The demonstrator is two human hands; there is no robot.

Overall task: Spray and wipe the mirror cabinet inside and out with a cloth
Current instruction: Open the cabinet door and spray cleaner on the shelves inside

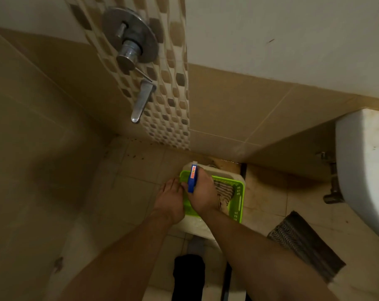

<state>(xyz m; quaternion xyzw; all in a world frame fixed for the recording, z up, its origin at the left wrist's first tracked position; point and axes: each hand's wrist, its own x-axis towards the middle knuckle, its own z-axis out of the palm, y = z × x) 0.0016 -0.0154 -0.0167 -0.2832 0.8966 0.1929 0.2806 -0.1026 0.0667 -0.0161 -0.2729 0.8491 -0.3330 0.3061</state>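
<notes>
- The right hand point(202, 192) has its fingers curled round a blue spray bottle point(192, 179). The hand covers most of the bottle, so only a narrow blue strip and a white tip show.
- A small orange-red label sits on the blue strip; its print is too small to read.
- The left hand point(170, 200) lies just beside the right, fingers stretched fairly straight and holding nothing, with the tips at the left rim of a basket point(240, 198). Whether they press on the rim is hard to tell.
- The basket is bright green plastic with slotted walls, and the hands hide part of it.
- A cloth point(225, 190), brown-and-white striped and crumpled, lies inside the basket under the right hand.
- The basket rests on a white stool point(195, 224), mostly hidden beneath it and the forearms.
- A dark shape point(188, 274) at the bottom edge is cut off and unclear.
- A dark zigzag-patterned mat point(303, 235) lies on the beige tile floor to the right.
- A white ceramic fixture point(362, 170) is cut off by the right edge.
- A round, dull, spotted metal shower valve point(130, 40) and a lever tap point(141, 101) are fixed to the patterned wall tiles.
</notes>
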